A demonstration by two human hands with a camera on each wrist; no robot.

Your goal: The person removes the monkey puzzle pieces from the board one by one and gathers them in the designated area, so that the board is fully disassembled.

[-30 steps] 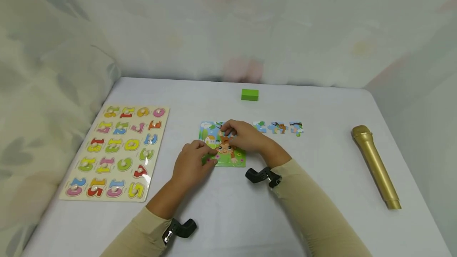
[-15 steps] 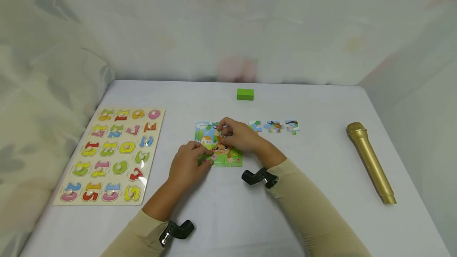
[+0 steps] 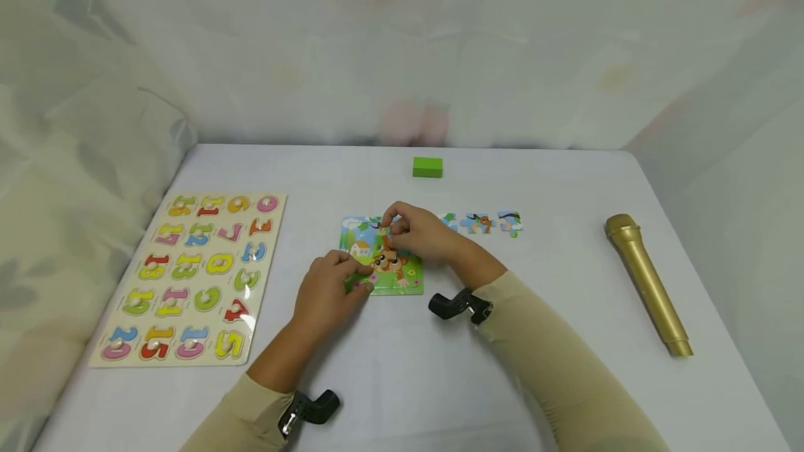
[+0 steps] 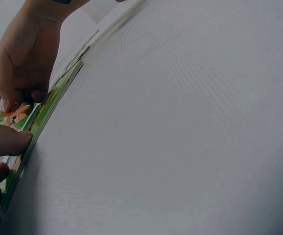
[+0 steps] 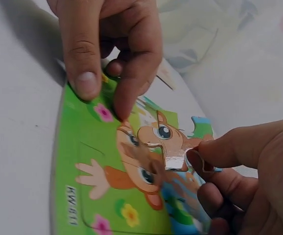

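Pale flowered cloth [image 3: 283, 47] hangs behind one white table [image 3: 402, 368]. Head view: one board of twenty-one numbers [image 3: 265, 265] at left, one green block [image 3: 427, 167] at upper centre, one gold microphone [image 3: 647, 284] at right, three loose pieces [image 3: 479, 223] beside one picture puzzle [image 3: 389, 270] near mid-frame. Left wrist view: at the left edge, one thumb [image 4: 9, 142] rests on the puzzle. Right wrist view: at upper centre, the relaxed left hand [image 5: 114, 19] touches the puzzle; at lower right, the right hand [image 5: 261, 164] pinches one brown piece [image 5: 173, 143] over it.
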